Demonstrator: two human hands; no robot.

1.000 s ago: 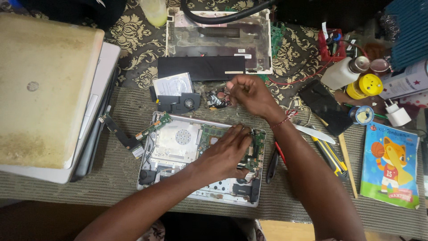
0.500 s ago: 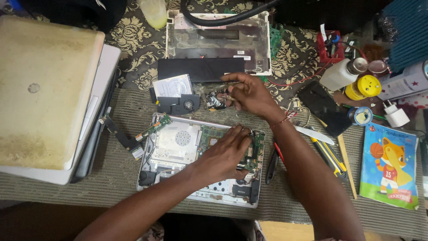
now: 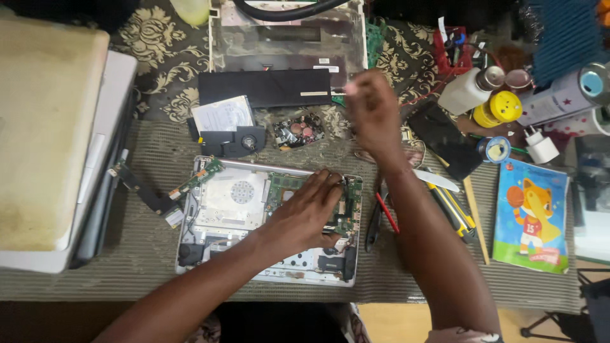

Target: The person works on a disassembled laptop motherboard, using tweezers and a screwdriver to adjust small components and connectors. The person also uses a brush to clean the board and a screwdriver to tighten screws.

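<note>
An opened white laptop base (image 3: 222, 203) lies on the mat with its green motherboard (image 3: 346, 206) exposed. My left hand (image 3: 308, 213) rests flat on that board, fingertips at its top edge, gripping nothing. My right hand (image 3: 375, 111) is raised and blurred above the right end of a long black battery (image 3: 264, 87). Its fingers are bunched together, and I cannot see anything between them. A small pile of loose parts (image 3: 298, 130) lies just left of the right hand, beside a black fan unit (image 3: 238, 141).
The laptop's bottom cover (image 3: 286, 41) lies at the back. Two closed laptops (image 3: 44, 127) are stacked at left. On the right are screwdrivers (image 3: 448, 203), a cartoon-fox booklet (image 3: 530, 216), a white bottle (image 3: 467, 92), a yellow-capped jar (image 3: 502, 108), a spray can (image 3: 565, 95) and a tape roll (image 3: 494, 149).
My right hand has lifted from the loose parts and moved up and to the right, towards the battery's right end. The left hand has stayed on the motherboard.
</note>
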